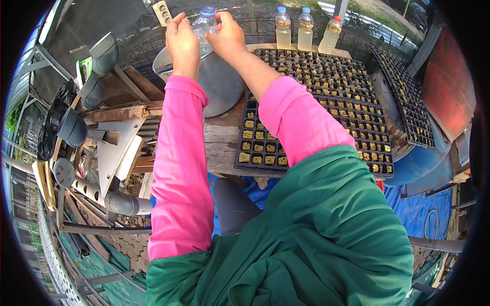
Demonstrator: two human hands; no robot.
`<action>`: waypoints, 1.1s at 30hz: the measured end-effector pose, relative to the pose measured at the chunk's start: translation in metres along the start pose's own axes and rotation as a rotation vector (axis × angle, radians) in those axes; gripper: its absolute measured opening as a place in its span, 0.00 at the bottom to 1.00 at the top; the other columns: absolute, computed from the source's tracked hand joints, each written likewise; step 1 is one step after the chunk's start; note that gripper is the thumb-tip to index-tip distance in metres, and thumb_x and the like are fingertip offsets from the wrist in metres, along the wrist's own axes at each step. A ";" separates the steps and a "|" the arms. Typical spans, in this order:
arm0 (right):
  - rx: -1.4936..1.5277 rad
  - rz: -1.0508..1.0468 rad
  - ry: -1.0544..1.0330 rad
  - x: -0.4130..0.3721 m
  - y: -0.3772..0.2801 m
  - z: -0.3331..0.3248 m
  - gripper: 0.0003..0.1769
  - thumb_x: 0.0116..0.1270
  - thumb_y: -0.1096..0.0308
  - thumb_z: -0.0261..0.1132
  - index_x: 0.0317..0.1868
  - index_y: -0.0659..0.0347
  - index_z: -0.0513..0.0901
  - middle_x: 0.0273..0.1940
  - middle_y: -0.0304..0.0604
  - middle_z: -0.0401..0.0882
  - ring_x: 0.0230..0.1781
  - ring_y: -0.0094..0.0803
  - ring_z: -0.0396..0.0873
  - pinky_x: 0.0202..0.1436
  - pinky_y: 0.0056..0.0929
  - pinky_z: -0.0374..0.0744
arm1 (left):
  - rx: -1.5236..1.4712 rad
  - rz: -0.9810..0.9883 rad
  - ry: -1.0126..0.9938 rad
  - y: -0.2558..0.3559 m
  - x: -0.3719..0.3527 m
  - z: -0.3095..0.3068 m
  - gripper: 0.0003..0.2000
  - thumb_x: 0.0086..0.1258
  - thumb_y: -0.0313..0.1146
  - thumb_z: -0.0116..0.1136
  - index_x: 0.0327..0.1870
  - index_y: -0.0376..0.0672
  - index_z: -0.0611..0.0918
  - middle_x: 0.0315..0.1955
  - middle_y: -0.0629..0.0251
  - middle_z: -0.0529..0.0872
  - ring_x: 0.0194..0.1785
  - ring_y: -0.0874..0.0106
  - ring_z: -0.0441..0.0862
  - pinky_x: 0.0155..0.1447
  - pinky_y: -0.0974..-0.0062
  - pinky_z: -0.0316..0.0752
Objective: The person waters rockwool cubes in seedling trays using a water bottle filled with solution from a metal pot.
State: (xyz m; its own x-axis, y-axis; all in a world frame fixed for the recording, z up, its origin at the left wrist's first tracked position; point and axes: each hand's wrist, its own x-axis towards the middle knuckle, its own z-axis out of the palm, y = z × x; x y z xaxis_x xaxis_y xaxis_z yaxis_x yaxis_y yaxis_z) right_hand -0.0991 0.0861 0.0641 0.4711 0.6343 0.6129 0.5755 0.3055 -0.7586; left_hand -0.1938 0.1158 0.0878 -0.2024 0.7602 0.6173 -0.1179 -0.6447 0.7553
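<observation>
A clear plastic bottle (205, 24) with a blue cap is held upright between my hands, above a large grey metal basin (224, 84). My right hand (227, 38) grips the bottle from its right side, fingers bent around it. On the other side, my left hand (184, 48) is raised close to the bottle, its fingers pointing up and loosely bent. Whether the left palm touches the bottle is hard to tell. The bottle's lower part is partly hidden by my hands. Black seedling trays (316, 71) with yellowish plugs in their cells lie to the right.
Three bottles (304, 35) of cloudy liquid stand behind the trays, two blue-capped and one red-capped. Another tray (403, 97) leans over a blue barrel (423, 163) at right. Grey pots (72, 126) hang at left. A power strip (162, 13) lies beyond my left hand.
</observation>
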 end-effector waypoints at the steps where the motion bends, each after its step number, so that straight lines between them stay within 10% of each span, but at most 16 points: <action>1: -0.003 0.003 -0.004 -0.005 0.003 0.002 0.34 0.51 0.66 0.76 0.60 0.58 0.76 0.49 0.49 0.82 0.51 0.43 0.81 0.57 0.39 0.79 | -0.033 -0.013 -0.050 0.011 -0.005 0.001 0.17 0.73 0.33 0.52 0.58 0.33 0.79 0.52 0.54 0.82 0.55 0.67 0.78 0.60 0.72 0.72; 4: 0.008 -0.251 -0.015 -0.015 0.007 0.004 0.28 0.54 0.70 0.71 0.57 0.61 0.78 0.52 0.56 0.80 0.58 0.53 0.76 0.62 0.42 0.75 | -0.120 -0.192 -0.121 0.019 -0.020 0.006 0.18 0.77 0.36 0.51 0.59 0.33 0.80 0.57 0.55 0.82 0.60 0.68 0.77 0.64 0.72 0.70; 11: 0.018 -0.142 -0.080 -0.045 -0.004 -0.044 0.15 0.54 0.71 0.70 0.43 0.62 0.80 0.41 0.51 0.83 0.47 0.47 0.81 0.50 0.41 0.79 | -0.162 -0.245 -0.159 -0.004 -0.033 0.022 0.18 0.76 0.35 0.51 0.57 0.31 0.81 0.58 0.55 0.82 0.63 0.66 0.76 0.67 0.72 0.67; 16: 0.257 0.054 -0.311 -0.073 -0.016 -0.089 0.08 0.65 0.67 0.71 0.36 0.59 0.79 0.31 0.33 0.81 0.32 0.21 0.78 0.36 0.24 0.75 | 0.215 -0.066 -0.181 -0.022 -0.029 0.031 0.20 0.72 0.43 0.53 0.56 0.37 0.83 0.51 0.49 0.85 0.55 0.58 0.81 0.62 0.66 0.73; 33: 0.832 0.442 -0.530 -0.067 0.011 -0.142 0.05 0.71 0.70 0.66 0.37 0.59 0.79 0.36 0.37 0.82 0.35 0.27 0.82 0.42 0.32 0.82 | 0.724 0.432 -0.174 -0.040 -0.066 0.086 0.16 0.57 0.35 0.62 0.47 0.48 0.87 0.55 0.56 0.82 0.66 0.52 0.71 0.70 0.55 0.67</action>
State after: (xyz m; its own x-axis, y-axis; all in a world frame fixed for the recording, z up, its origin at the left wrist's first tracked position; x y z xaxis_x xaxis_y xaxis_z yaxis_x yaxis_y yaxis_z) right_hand -0.0289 -0.0539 0.0464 0.0611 0.9722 0.2261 -0.3028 0.2339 -0.9239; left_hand -0.0925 0.0983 0.0357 0.0726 0.4995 0.8633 0.5959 -0.7158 0.3640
